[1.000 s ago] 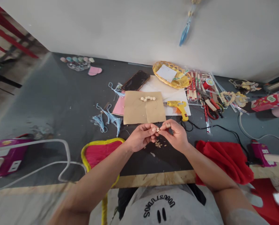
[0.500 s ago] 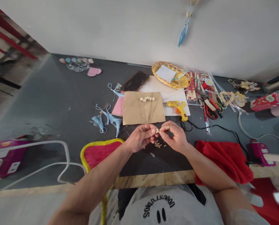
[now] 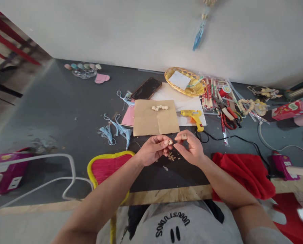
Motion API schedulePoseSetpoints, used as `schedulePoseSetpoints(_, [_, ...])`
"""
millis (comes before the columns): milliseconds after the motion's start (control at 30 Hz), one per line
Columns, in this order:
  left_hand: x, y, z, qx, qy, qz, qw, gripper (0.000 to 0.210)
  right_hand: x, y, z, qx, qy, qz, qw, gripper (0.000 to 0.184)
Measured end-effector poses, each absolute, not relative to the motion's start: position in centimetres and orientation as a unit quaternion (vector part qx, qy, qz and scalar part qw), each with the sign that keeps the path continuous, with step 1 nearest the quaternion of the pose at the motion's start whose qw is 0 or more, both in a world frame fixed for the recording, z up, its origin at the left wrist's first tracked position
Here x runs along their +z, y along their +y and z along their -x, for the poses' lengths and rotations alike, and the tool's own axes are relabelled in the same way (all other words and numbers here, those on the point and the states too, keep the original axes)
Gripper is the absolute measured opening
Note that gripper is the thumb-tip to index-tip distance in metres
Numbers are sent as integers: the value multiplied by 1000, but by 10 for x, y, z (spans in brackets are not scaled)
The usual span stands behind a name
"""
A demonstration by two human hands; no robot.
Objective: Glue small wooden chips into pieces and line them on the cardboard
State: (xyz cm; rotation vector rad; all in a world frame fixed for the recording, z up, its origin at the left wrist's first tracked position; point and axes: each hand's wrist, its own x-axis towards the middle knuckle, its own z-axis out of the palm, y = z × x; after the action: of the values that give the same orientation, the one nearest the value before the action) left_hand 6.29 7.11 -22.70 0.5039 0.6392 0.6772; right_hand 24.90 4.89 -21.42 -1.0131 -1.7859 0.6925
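Between the thumb and fingers of my left hand (image 3: 155, 149) is a small cream-coloured cluster of pieces (image 3: 170, 142). Just to its right, my right hand (image 3: 190, 147) has its thumb and forefinger apart, with nothing visible between them. Below the hands, small wooden pieces (image 3: 171, 156) lie in a loose pile on the dark table. Beyond them, a row of similar cream clusters (image 3: 160, 107) rests on a folded sheet of brown paper (image 3: 146, 118). A yellow hot glue gun (image 3: 193, 117) lies to the right of that sheet, partly on white paper.
Light blue tassels (image 3: 119, 130) lie left of the paper, near a dark phone (image 3: 146, 88). Behind is a wicker basket (image 3: 187, 88). Scissors (image 3: 229, 118) and wrapped sticks crowd the right. A red cloth (image 3: 243, 174) and a red, yellow-edged chair back (image 3: 108, 166) flank my arms.
My right hand has drawn slightly right, off the small cluster, and its thumb and forefinger have parted. The left hand keeps hold of the cluster in nearly the same place.
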Motion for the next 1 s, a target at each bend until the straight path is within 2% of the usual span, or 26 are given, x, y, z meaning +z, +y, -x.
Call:
schedulePoseSetpoints(167, [-228,70,-62,321,293,-234,870,26,-220,50,-250,290,-732,414,458,21])
schedulePoseSetpoints(433, [-229,68,-65,319,309,-241,863,27,-216,50,-250,252,-755,400,454,13])
schedulePoseSetpoints(700, [-229,69,-67,350,335,-275,830,26,-213,55,-260,101,-813,406,404,17])
schedulePoseSetpoints(1000, [-228,69,-65,331,328,-314,827,28,-215,55,-259,96,-824,384,406,17])
